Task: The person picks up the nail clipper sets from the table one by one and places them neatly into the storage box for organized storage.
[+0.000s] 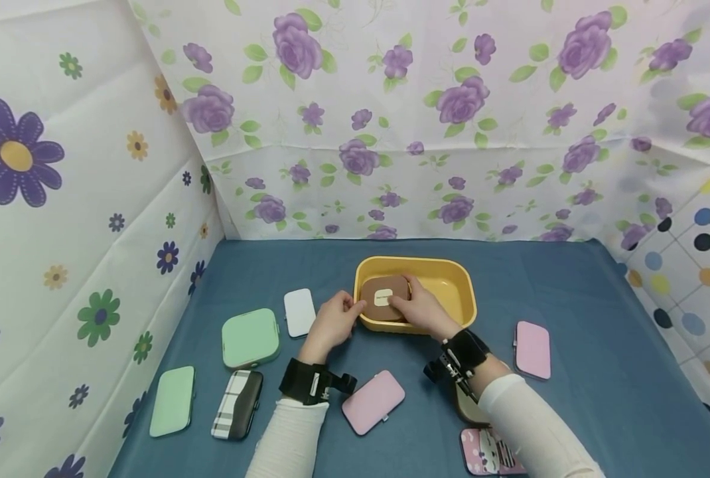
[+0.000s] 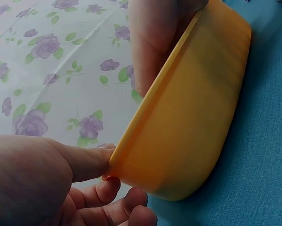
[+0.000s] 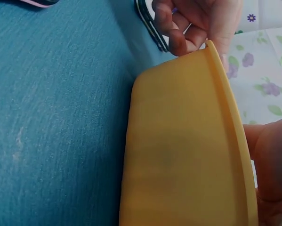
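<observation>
A yellow plastic basin (image 1: 447, 287) stands on the blue cloth. My left hand (image 1: 333, 321) pinches its left front rim between thumb and index finger; the left wrist view shows the thumb (image 2: 91, 160) on top of the rim. Inside the basin's left end is a brown rounded-square case (image 1: 369, 292) with a cream label. My right hand (image 1: 423, 309) reaches over the front rim and grips this case at its right side, thumb on top near the label. In the right wrist view the basin wall (image 3: 183, 141) hides the case.
Left of the basin lie a white case (image 1: 299, 312), two green cases (image 1: 250, 338), (image 1: 172, 401) and a plaid-and-black case (image 1: 237, 405). Pink cases (image 1: 373, 403), (image 1: 533, 350) lie in front and right. A patterned case (image 1: 486, 451) and an olive case (image 1: 470, 405) sit partly under the right forearm.
</observation>
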`<state>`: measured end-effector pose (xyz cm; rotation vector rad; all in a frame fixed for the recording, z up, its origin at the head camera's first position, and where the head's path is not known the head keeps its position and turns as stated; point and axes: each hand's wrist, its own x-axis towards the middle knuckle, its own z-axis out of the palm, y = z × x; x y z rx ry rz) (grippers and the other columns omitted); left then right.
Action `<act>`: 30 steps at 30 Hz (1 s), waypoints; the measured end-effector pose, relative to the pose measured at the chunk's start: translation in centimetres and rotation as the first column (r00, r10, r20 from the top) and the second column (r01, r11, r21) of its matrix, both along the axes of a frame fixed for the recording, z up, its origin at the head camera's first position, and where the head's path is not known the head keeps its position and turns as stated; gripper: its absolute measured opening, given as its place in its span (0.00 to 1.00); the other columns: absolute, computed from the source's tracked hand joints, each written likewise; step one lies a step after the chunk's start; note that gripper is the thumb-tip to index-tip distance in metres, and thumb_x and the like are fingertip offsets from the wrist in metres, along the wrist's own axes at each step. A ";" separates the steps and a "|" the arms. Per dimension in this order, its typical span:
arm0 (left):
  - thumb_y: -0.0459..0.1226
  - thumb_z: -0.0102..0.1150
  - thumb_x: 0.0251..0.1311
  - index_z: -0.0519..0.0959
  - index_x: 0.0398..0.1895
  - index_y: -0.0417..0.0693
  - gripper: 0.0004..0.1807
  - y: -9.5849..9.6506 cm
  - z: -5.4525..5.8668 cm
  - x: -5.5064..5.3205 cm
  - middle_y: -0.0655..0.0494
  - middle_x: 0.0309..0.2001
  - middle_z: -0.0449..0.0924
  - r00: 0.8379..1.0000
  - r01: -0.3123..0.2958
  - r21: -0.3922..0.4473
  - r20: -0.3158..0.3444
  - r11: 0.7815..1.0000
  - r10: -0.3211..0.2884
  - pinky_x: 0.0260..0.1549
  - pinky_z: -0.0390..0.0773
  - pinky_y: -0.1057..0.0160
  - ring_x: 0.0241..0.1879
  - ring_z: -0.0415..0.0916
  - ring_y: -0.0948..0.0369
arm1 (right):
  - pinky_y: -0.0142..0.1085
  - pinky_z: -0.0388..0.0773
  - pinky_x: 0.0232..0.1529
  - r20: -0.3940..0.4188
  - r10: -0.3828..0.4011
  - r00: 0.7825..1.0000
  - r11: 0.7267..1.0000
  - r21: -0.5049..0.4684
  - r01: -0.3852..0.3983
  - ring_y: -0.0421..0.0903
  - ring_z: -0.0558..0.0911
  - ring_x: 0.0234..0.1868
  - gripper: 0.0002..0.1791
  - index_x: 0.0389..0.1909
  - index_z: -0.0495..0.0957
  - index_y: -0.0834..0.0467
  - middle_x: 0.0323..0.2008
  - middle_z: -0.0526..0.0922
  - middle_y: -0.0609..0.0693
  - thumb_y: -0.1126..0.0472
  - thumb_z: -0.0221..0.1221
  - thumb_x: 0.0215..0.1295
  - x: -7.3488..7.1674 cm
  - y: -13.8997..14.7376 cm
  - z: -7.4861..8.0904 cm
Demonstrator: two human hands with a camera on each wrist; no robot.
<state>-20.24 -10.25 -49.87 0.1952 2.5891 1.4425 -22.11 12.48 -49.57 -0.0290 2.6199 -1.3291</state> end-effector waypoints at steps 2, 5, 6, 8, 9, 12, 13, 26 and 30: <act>0.48 0.57 0.81 0.74 0.40 0.45 0.16 0.0 0.0 0.0 0.52 0.25 0.77 1.000 0.002 0.002 -0.001 1.000 -0.002 0.22 0.73 0.58 0.18 0.74 0.57 | 0.53 0.76 0.61 -0.012 0.005 1.000 1.000 0.013 -0.005 0.58 0.80 0.60 0.43 0.84 0.56 0.61 0.66 0.78 0.65 0.47 0.61 0.78 0.0 0.0 -0.2; 0.48 0.57 0.82 0.74 0.40 0.45 0.16 0.0 -0.1 0.0 0.52 0.25 0.77 1.000 0.007 0.002 -0.002 1.000 -0.007 0.22 0.73 0.58 0.18 0.74 0.57 | 0.53 0.76 0.61 -0.014 0.009 1.000 1.000 0.025 -0.009 0.58 0.80 0.60 0.43 0.83 0.55 0.63 0.66 0.77 0.66 0.47 0.60 0.78 0.0 0.0 -0.4; 0.48 0.57 0.82 0.74 0.40 0.45 0.16 0.0 -0.1 0.1 0.52 0.25 0.77 1.000 0.008 0.001 -0.002 1.000 -0.008 0.22 0.73 0.58 0.18 0.75 0.57 | 0.53 0.76 0.61 -0.013 0.012 1.000 0.999 0.032 -0.012 0.58 0.81 0.60 0.43 0.83 0.54 0.63 0.66 0.77 0.66 0.47 0.59 0.79 0.0 -0.1 -0.5; 0.48 0.57 0.81 0.74 0.40 0.45 0.16 0.0 -0.1 0.1 0.52 0.25 0.77 1.000 0.006 -0.004 0.001 1.000 -0.006 0.22 0.73 0.58 0.18 0.75 0.57 | 0.53 0.77 0.61 -0.007 0.013 1.000 0.999 0.048 -0.013 0.59 0.81 0.60 0.44 0.84 0.53 0.63 0.66 0.77 0.66 0.46 0.59 0.79 0.1 -0.1 -0.4; 0.48 0.57 0.82 0.74 0.40 0.45 0.16 0.0 -0.1 0.0 0.52 0.25 0.77 1.000 0.007 -0.006 0.000 1.000 -0.007 0.22 0.74 0.58 0.19 0.75 0.57 | 0.52 0.77 0.61 -0.005 0.013 1.000 0.998 0.057 -0.013 0.59 0.81 0.60 0.44 0.84 0.53 0.64 0.66 0.77 0.66 0.46 0.59 0.79 0.1 -0.1 -0.4; 0.49 0.57 0.81 0.75 0.40 0.45 0.16 0.1 -0.1 -0.1 0.53 0.25 0.77 1.000 0.000 -0.012 0.003 1.000 0.000 0.23 0.74 0.58 0.19 0.76 0.57 | 0.52 0.78 0.60 -0.005 0.015 1.000 0.996 0.083 -0.015 0.58 0.82 0.59 0.44 0.83 0.53 0.65 0.65 0.78 0.67 0.46 0.59 0.80 0.0 -0.2 -0.3; 0.49 0.57 0.81 0.75 0.41 0.45 0.16 0.1 -0.1 -0.1 0.53 0.25 0.77 1.000 -0.001 -0.013 0.005 1.000 0.001 0.23 0.74 0.58 0.19 0.76 0.57 | 0.52 0.78 0.60 -0.006 0.016 1.000 0.996 0.089 -0.016 0.58 0.82 0.58 0.44 0.83 0.53 0.66 0.65 0.79 0.67 0.46 0.59 0.80 0.0 -0.1 -0.2; 0.49 0.58 0.81 0.74 0.40 0.45 0.17 0.1 -0.2 -0.3 0.52 0.25 0.77 1.000 0.001 -0.010 0.009 1.000 0.000 0.22 0.73 0.59 0.19 0.76 0.57 | 0.53 0.77 0.62 0.010 0.007 1.000 0.993 0.116 -0.008 0.60 0.81 0.60 0.45 0.83 0.53 0.67 0.66 0.77 0.69 0.46 0.59 0.80 -0.1 -0.2 0.0; 0.48 0.58 0.81 0.74 0.39 0.45 0.17 0.1 -0.1 -0.2 0.53 0.25 0.77 1.000 0.004 -0.006 0.005 1.000 -0.004 0.22 0.73 0.59 0.18 0.76 0.57 | 0.54 0.77 0.62 0.010 0.004 1.000 0.993 0.117 -0.005 0.61 0.81 0.61 0.45 0.83 0.53 0.67 0.67 0.77 0.69 0.46 0.59 0.80 -0.1 -0.2 0.0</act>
